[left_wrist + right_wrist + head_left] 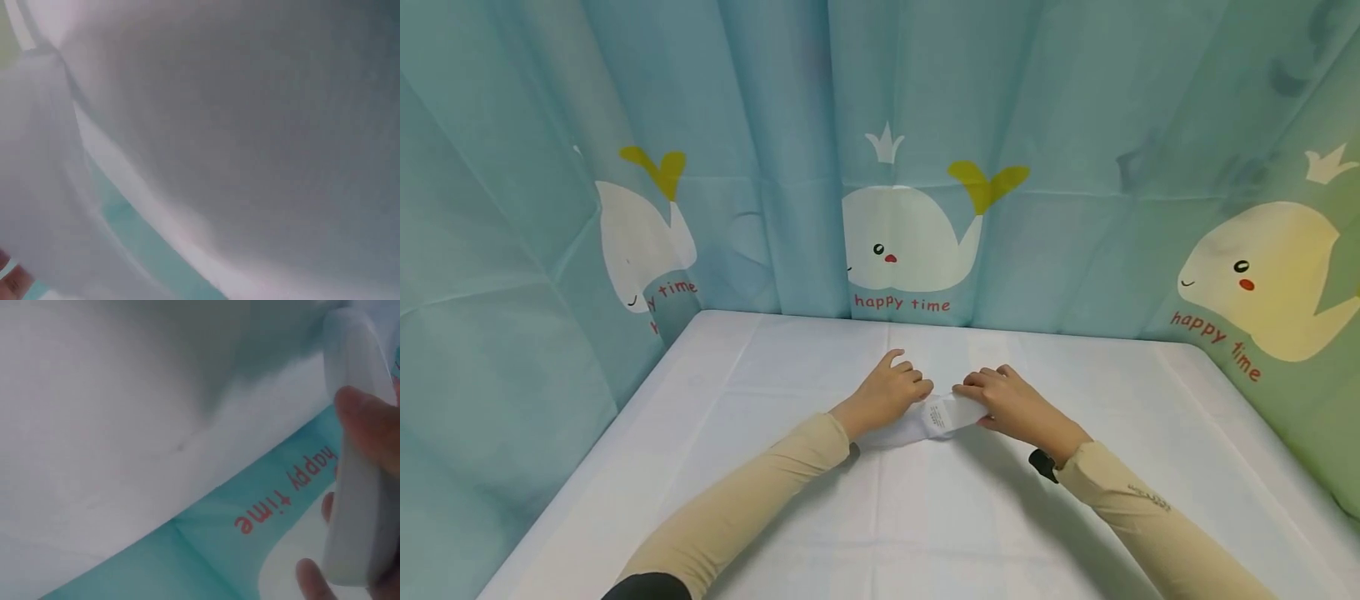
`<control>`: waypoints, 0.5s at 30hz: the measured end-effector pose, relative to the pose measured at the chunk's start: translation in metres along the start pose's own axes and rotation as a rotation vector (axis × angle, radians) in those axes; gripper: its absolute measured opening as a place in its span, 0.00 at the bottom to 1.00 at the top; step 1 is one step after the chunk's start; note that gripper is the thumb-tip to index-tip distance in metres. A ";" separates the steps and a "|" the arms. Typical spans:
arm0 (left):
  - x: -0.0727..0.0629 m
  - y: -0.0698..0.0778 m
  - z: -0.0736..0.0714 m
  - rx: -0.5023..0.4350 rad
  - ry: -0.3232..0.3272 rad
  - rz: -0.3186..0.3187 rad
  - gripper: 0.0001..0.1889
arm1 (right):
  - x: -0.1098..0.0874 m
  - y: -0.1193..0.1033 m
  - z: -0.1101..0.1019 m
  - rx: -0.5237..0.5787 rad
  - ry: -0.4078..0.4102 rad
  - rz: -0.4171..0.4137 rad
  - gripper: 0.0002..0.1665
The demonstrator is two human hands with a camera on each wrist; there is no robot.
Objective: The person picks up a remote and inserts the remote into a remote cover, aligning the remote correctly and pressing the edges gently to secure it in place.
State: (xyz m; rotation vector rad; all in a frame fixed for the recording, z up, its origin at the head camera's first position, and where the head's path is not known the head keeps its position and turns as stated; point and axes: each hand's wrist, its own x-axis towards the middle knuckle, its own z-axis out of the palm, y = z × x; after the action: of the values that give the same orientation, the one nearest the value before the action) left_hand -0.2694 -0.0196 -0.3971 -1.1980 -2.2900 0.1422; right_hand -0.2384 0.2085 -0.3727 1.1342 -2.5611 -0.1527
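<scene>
Over the middle of the table, my right hand [1011,408] grips a slim white block [962,411] with rounded ends and small dark print on its near face. In the right wrist view, the thumb lies across one face of the white block [357,531] and fingertips show along its other side. My left hand [887,392] pinches at the block's left end, its index finger raised. A soft, pale wrapper [895,433] trails below the left hand. The left wrist view has a blurred whitish sheet [37,162] and a bit of finger at the lower left corner.
A white cloth covers the table [790,367]. Blue-green curtains [790,150] printed with whales and "happy time" hang close behind the far edge and along both sides. A dark band [1043,465] sits at the right wrist.
</scene>
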 end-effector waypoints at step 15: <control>0.005 0.000 -0.001 -0.166 -0.296 -0.051 0.04 | -0.003 -0.006 0.016 0.187 -0.072 0.105 0.29</control>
State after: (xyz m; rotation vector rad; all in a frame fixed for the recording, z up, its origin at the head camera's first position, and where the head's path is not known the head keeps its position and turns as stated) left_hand -0.2709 -0.0160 -0.3942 -1.2711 -2.6314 0.1190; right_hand -0.2382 0.2057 -0.3902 1.0716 -2.7384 0.0741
